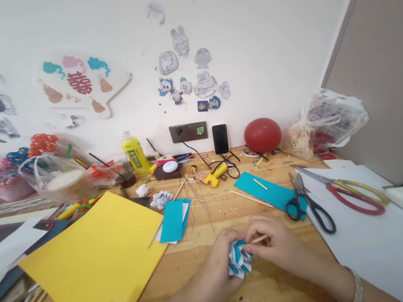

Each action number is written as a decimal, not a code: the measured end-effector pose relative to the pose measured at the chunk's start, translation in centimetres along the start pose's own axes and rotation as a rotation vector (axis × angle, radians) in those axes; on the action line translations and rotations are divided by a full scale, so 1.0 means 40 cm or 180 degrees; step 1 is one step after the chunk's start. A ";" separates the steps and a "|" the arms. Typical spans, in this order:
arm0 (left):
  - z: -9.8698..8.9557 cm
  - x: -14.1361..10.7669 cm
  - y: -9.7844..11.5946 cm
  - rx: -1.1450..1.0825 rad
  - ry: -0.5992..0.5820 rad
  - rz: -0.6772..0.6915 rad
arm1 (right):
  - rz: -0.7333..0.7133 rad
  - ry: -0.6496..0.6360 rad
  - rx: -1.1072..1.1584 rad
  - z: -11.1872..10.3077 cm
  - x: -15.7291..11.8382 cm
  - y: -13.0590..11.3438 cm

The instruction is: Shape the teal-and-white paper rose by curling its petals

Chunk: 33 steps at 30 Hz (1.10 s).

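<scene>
Near the front middle of the table, a blue-and-white paper flower (239, 263) of crumpled, layered petals rests in my left hand (219, 259), whose fingers are curled round it. My right hand (272, 239) pinches a thin wooden stick (259, 238) at the flower's upper right side; the fingertips hide where its tip meets the paper. Ahead of my hands lie small blue paper pieces (171, 223) with white ones under them. To the right, black-handled scissors (307, 205) lie partly over a long blue paper strip (259, 187).
A large yellow sheet (103, 255) covers the left. White paper (387, 243) and red-and-yellow-handled scissors (355, 194) lie right. Toward the wall stand a yellow glue gun (215, 175), a phone (220, 139), a red balloon (262, 134) and a yellow drink bottle (135, 154).
</scene>
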State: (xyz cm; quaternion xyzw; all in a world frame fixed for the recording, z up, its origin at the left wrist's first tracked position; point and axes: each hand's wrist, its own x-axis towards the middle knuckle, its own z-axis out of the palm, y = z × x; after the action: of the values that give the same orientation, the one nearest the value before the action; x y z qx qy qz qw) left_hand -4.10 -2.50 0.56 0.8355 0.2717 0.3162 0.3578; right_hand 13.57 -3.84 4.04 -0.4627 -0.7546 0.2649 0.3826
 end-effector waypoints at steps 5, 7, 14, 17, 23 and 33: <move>0.000 -0.001 0.000 -0.0059 0.0039 0.0001 | 0.0231 0.0033 0.0496 0.008 0.000 0.015; 0.000 0.000 0.001 -0.0066 0.0064 0.0017 | 0.0359 0.0028 0.0706 0.012 0.000 0.022; 0.001 0.001 0.005 -0.0068 0.0087 0.0114 | 0.1042 0.0021 0.1503 0.026 0.001 0.023; 0.001 0.000 0.004 -0.0061 0.0102 0.0090 | 0.1296 0.0056 0.1854 0.033 0.001 0.016; 0.004 -0.003 -0.003 -0.0072 0.0241 -0.0033 | 0.1435 0.0000 0.2173 0.035 0.003 0.012; 0.006 0.003 -0.013 0.0145 0.0531 -0.0026 | -0.0103 0.0756 0.0272 0.045 -0.012 0.011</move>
State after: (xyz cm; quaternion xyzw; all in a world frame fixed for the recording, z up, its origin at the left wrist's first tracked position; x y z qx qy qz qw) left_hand -3.96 -2.22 0.05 0.8131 0.3111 0.3770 0.3162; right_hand 12.45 -4.18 2.51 -0.4618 -0.6993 0.2340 0.4929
